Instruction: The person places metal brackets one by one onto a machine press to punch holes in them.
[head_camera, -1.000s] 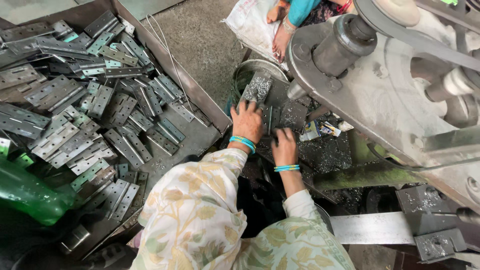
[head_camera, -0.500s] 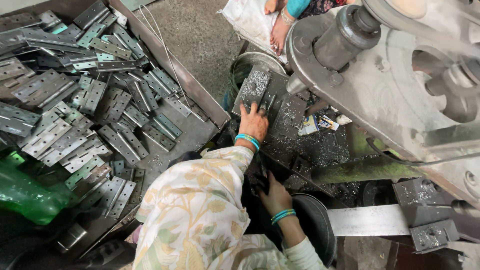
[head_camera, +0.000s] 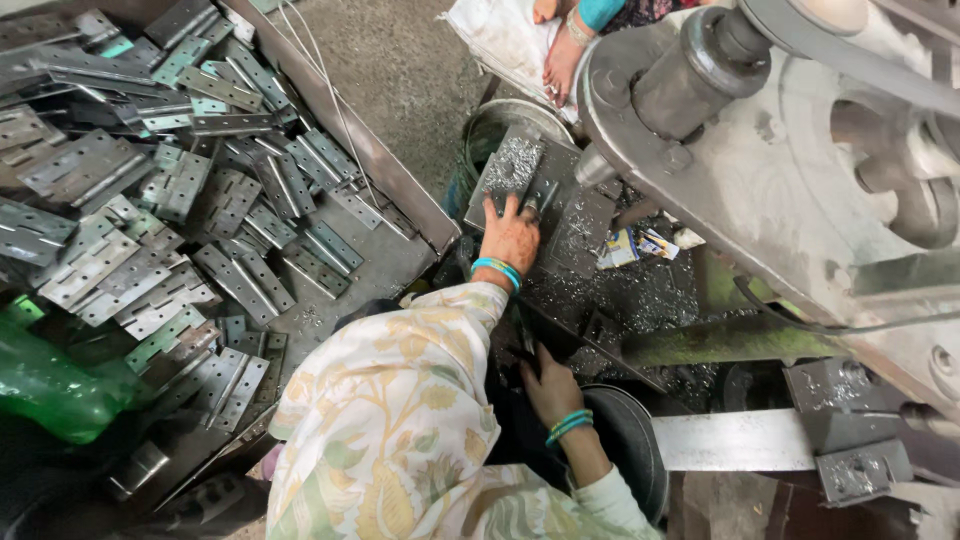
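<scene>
From the head camera, the left hand (head_camera: 512, 236) lies flat with its fingers spread on a dark metal plate (head_camera: 560, 215), fingertips touching a metal hinge (head_camera: 540, 195) that lies on the plate; it presses on the hinge and does not grip it. Just beyond the fingertips sits a heap of silver metal shavings (head_camera: 512, 160). The right hand (head_camera: 548, 385) is lower, near the body, fingers curled into a dark gap below the plate; what it has hold of, if anything, I cannot tell. Both wrists wear teal bangles. To the left of the left hand, a tray (head_camera: 400, 185) holds a pile of grey hinges (head_camera: 170, 210), and a green bottle (head_camera: 50, 380) lies at its near corner. To the right of both hands rises a big grey machine (head_camera: 780, 170). Beyond the plate, another person's foot (head_camera: 562, 60) rests on a white sack (head_camera: 500, 40)
</scene>
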